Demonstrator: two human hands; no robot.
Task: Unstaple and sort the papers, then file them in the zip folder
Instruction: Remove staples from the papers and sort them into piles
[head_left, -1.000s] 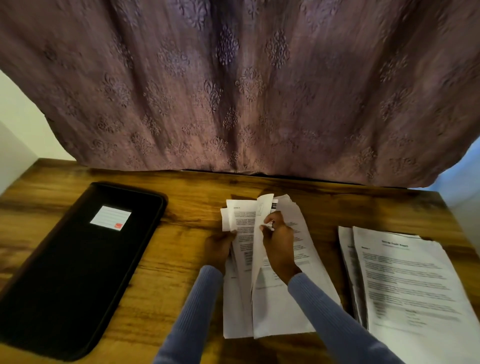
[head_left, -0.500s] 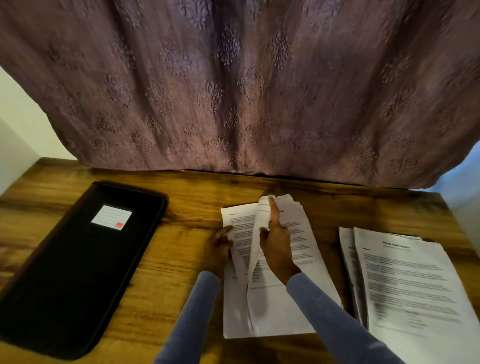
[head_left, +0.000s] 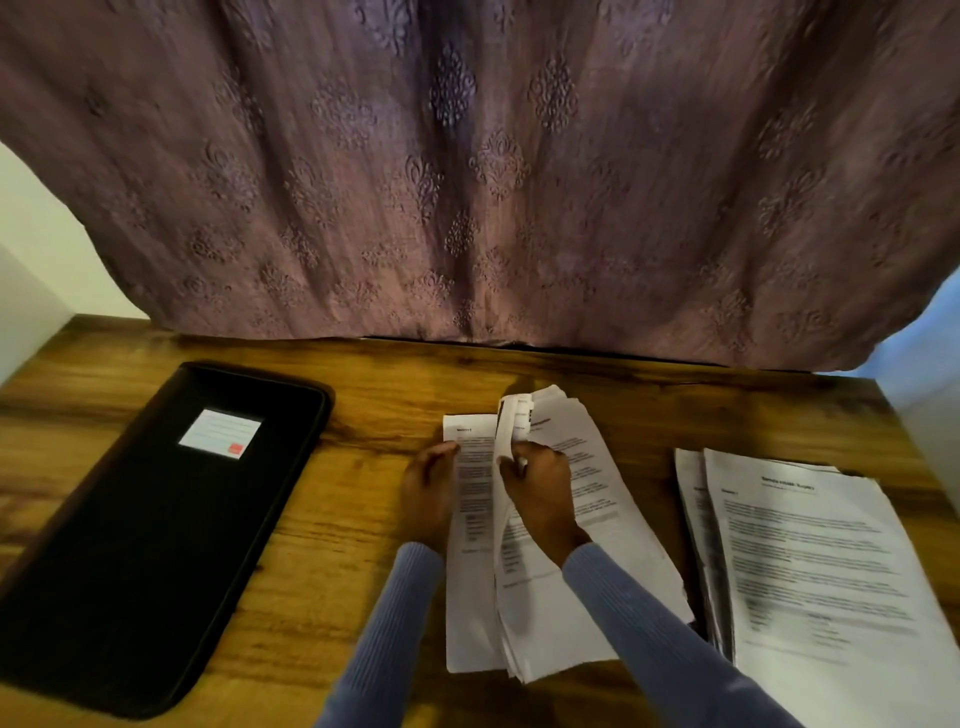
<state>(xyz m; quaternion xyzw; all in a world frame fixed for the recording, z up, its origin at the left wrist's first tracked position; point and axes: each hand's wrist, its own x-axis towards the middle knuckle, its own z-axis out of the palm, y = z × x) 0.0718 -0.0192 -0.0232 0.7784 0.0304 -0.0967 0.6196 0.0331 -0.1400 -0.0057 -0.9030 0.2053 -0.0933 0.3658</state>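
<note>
Pinching a curled top sheet with my right hand (head_left: 540, 486), fingers curled round its edge; my left hand (head_left: 428, 486) rests flat on the white printed paper stack (head_left: 597, 519) at centre. Sorted white pile (head_left: 815, 561) at 3 o'clock. Black zip folder (head_left: 156, 525), 9 o'clock, shut: filing not begun.

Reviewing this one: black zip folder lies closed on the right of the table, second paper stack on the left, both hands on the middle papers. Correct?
Not quite: the sides are swapped. The head view shows the zip folder closed on the left and the second paper stack on the right. The left hand and right hand are on the middle papers.
</note>
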